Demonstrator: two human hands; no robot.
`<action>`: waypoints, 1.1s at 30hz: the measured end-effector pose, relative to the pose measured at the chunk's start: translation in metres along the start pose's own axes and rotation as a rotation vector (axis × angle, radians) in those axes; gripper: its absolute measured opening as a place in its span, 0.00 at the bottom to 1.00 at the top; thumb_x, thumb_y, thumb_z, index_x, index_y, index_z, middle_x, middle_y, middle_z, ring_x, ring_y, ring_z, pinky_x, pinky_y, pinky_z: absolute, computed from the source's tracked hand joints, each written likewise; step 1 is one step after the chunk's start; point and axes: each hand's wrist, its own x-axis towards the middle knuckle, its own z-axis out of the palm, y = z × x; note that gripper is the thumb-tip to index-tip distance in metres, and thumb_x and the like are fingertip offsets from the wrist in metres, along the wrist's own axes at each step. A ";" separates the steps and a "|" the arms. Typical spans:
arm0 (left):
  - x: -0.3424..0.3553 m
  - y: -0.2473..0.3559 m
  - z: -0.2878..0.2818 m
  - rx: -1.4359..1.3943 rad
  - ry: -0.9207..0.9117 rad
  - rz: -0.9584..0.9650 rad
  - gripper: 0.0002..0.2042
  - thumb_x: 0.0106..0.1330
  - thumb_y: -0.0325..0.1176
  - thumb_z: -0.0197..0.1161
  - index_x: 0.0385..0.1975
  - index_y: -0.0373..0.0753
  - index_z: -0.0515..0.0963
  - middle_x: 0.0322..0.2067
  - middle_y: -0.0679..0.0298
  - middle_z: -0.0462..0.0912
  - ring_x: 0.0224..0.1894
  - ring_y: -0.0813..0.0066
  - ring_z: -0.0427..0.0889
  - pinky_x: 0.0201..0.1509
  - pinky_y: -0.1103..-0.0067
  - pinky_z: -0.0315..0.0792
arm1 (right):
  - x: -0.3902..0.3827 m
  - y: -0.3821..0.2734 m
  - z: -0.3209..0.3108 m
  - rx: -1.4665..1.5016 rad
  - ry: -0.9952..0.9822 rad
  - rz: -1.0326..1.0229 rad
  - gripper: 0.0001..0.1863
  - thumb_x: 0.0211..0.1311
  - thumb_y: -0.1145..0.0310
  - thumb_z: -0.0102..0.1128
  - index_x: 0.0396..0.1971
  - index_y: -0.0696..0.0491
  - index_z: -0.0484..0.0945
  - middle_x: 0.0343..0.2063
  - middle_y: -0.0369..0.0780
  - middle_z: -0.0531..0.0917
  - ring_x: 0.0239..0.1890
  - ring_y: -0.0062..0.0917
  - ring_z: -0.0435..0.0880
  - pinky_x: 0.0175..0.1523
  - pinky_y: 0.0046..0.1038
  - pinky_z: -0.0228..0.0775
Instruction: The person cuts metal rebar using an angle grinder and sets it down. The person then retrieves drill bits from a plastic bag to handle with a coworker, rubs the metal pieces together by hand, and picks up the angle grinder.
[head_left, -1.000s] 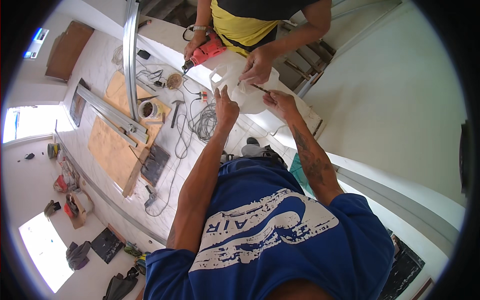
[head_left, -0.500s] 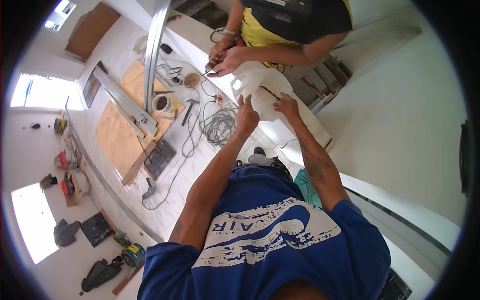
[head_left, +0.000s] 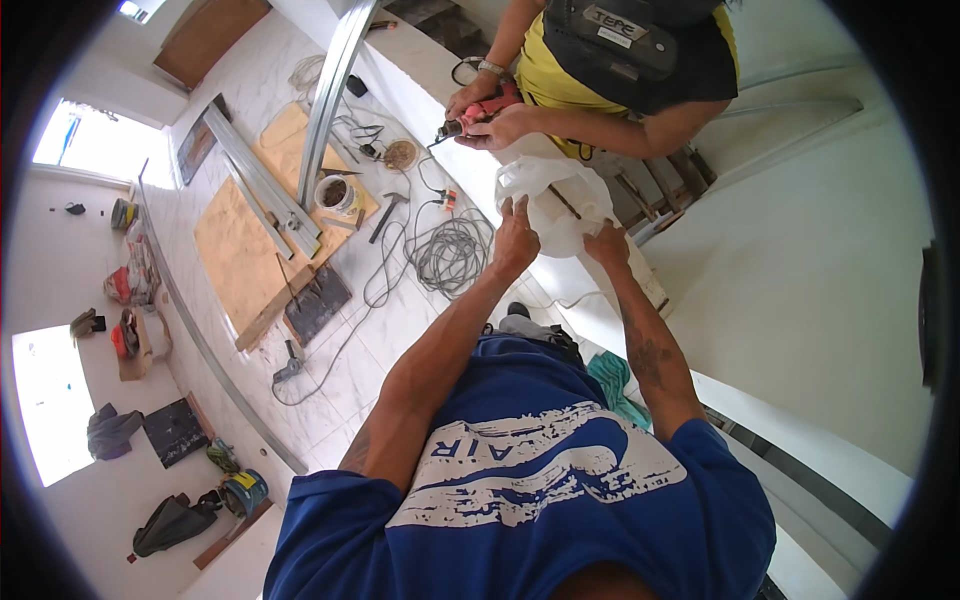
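A translucent white plastic bag (head_left: 540,228) is stretched between my two hands over the pale ledge. My left hand (head_left: 516,243) grips its near left edge, fingers curled with fingertips up. On the right side my right hand (head_left: 607,245) is closed on the bag's edge. A thin dark rod (head_left: 564,202), perhaps a drill bit, lies slanted at the bag, its lower end near my right fingers; whether it is inside or on top I cannot tell. Just beyond, a co-worker's hands (head_left: 490,128) hold a red power drill (head_left: 492,105) with a thin bit pointing left.
On the tiled floor to the left lie a coiled grey cable (head_left: 452,255), a hammer (head_left: 388,217), a bucket (head_left: 336,194) and a yellowish board (head_left: 248,235). A metal profile (head_left: 335,95) rises beside the ledge (head_left: 590,292). A corded power tool (head_left: 288,364) lies nearer me.
My right hand has gone from the rod to the bag's edge, and the bag's opening is spread wider. The view has shifted, and the co-worker's drill shows more fully.
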 end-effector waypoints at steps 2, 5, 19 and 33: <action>-0.002 0.009 0.006 0.001 -0.017 0.025 0.32 0.53 0.19 0.52 0.64 0.35 0.61 0.64 0.34 0.58 0.60 0.34 0.68 0.62 0.59 0.68 | 0.020 0.025 0.016 0.185 0.006 0.020 0.39 0.54 0.55 0.64 0.61 0.65 0.64 0.47 0.61 0.78 0.54 0.47 0.78 0.59 0.37 0.71; -0.003 0.009 0.010 -0.009 -0.024 0.029 0.32 0.53 0.20 0.52 0.64 0.35 0.62 0.63 0.34 0.59 0.60 0.34 0.68 0.62 0.59 0.68 | 0.030 0.032 0.036 0.373 0.006 0.008 0.40 0.52 0.57 0.65 0.59 0.70 0.64 0.48 0.62 0.78 0.54 0.48 0.79 0.60 0.36 0.70; -0.009 -0.003 0.024 -0.038 -0.038 0.056 0.32 0.53 0.21 0.54 0.64 0.36 0.61 0.63 0.34 0.59 0.58 0.35 0.70 0.61 0.59 0.69 | -0.027 0.027 -0.044 0.617 0.650 -0.162 0.15 0.54 0.72 0.53 0.41 0.58 0.81 0.35 0.50 0.82 0.39 0.41 0.81 0.49 0.37 0.73; -0.014 -0.005 0.033 -0.053 -0.145 0.010 0.34 0.51 0.25 0.62 0.63 0.37 0.63 0.63 0.37 0.60 0.64 0.41 0.64 0.67 0.64 0.63 | -0.036 0.078 0.004 0.570 0.506 -0.054 0.13 0.57 0.70 0.53 0.38 0.58 0.82 0.35 0.50 0.84 0.39 0.41 0.83 0.49 0.35 0.73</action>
